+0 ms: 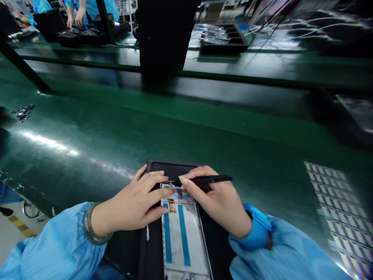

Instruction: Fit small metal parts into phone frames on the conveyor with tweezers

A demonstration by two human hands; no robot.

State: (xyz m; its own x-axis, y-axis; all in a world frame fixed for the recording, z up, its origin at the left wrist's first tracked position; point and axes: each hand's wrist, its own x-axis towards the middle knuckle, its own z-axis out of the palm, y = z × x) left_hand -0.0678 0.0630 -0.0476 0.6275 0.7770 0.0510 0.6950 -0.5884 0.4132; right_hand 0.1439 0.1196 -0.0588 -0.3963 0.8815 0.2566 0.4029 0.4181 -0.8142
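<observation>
A phone frame (190, 237) with two teal adhesive strips (183, 235) and a small orange flex cable (172, 206) lies in a black tray (153, 233) on the green bench. My left hand (135, 200) is open, its fingers spread with the tips resting on the frame's upper left edge. My right hand (215, 194) is closed in a pen-like grip around a slim black tool (214, 179). The tool's tip points left, at the frame's top end near my left fingertips. Whether the tip touches the frame I cannot tell.
On the right lies a sheet of small pale labels (338, 206). Small dark parts (23, 112) are heaped at the far left. A black upright panel (166, 35) and a black bin of parts (224, 41) stand behind. Across the bench, another person's hands (76, 17) work over a box.
</observation>
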